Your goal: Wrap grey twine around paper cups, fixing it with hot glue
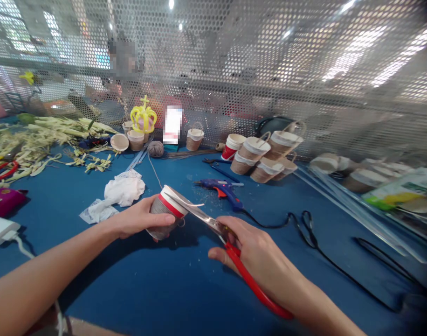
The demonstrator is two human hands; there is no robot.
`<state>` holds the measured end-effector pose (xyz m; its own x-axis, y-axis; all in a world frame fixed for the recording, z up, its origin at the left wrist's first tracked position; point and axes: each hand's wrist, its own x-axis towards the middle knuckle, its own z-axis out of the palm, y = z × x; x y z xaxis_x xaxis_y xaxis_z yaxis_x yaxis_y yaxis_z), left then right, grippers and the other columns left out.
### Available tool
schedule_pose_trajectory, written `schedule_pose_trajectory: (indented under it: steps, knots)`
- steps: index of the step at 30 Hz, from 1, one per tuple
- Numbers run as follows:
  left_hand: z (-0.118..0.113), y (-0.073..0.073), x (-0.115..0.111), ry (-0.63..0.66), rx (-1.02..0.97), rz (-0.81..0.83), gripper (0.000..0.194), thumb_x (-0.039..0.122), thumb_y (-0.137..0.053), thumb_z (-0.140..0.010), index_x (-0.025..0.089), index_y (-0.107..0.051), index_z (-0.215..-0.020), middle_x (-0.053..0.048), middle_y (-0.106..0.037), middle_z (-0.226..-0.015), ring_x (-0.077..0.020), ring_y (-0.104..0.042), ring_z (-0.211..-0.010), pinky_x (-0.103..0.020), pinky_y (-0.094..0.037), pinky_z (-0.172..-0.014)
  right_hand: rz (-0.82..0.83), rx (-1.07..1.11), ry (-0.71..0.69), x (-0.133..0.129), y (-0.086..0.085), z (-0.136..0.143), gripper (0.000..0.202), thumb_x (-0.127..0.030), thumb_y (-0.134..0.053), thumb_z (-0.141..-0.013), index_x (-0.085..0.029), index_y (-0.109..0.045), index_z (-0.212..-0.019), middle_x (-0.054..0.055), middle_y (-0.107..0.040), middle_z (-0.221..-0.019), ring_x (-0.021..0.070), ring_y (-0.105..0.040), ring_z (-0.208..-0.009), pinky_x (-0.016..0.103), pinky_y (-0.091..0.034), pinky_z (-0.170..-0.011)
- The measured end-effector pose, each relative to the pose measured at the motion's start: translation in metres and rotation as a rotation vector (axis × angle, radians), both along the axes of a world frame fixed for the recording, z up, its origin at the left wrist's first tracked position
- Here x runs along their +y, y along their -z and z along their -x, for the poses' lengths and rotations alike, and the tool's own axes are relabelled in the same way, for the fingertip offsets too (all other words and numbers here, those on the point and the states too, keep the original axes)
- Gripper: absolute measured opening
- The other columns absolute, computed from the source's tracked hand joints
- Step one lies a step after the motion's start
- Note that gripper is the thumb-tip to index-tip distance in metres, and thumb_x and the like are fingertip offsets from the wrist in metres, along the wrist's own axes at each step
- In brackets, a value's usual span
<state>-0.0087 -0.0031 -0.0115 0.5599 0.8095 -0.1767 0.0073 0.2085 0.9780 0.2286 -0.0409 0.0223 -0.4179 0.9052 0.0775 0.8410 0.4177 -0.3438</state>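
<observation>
Bare forearms (45, 273) reach in from the lower corners over a blue bench (157, 298). Fingers of the right hand (251, 245) are wrapped around red-handled scissors (231, 253), whose blades point up and left to the rim of a cup (174, 206). That cup, wound in grey yarn with a red band below its white rim, is tilted above the bench in the left hand (140, 218), thumb across its side. A thin white strip (194, 204) sticks out from the rim beside the blades. Behind it, a strand runs from a grey yarn ball (156, 149) down toward the cup. Crumpled white tissue (124, 189) lies left of the cup; a blue glue gun (225, 189) lies to the right, near the scissors. Farther back, small stacked baskets (254, 148) stand before a perforated metal screen (213, 56).
</observation>
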Motion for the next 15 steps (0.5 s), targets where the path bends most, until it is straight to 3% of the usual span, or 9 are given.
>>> schedule_pose_trajectory:
  steps: [5, 11, 15]
  knots:
    - [0.002, -0.004, 0.001, -0.045, 0.022, -0.034, 0.046, 0.041, -0.068, -0.065, 0.013, -0.052, -0.098, -0.007, -0.061, -0.082, -0.0137, -0.056, -0.065, -0.024, -0.045, -0.054, -0.017, -0.001, -0.009, -0.002, -0.004, 0.002, 0.019, -0.039, -0.058, -0.076, -0.021, -0.053, -0.079, -0.003, -0.056, -0.062, 0.0116, -0.048, -0.049, 0.024, -0.039, -0.050]
    - [0.013, -0.002, 0.008, 0.106, -0.198, 0.072, 0.053, 0.047, -0.066, -0.066, 0.013, -0.054, -0.105, -0.011, -0.063, -0.093, -0.0189, -0.060, -0.078, -0.030, -0.048, -0.068, -0.024, 0.020, -0.020, -0.003, -0.001, -0.002, 0.024, -0.043, -0.054, -0.078, -0.021, -0.054, -0.087, -0.002, -0.057, -0.064, 0.0121, -0.050, -0.052, 0.024, -0.040, -0.050]
    - [0.013, 0.003, 0.008, 0.178, -0.237, 0.190, 0.056, 0.051, -0.066, -0.064, 0.012, -0.054, -0.103, -0.013, -0.061, -0.091, -0.0188, -0.061, -0.067, -0.027, -0.048, -0.052, -0.012, 0.037, -0.049, -0.001, -0.001, -0.004, 0.030, -0.046, -0.059, -0.074, -0.021, -0.052, -0.088, -0.001, -0.059, -0.069, 0.0125, -0.052, -0.055, 0.025, -0.041, -0.054]
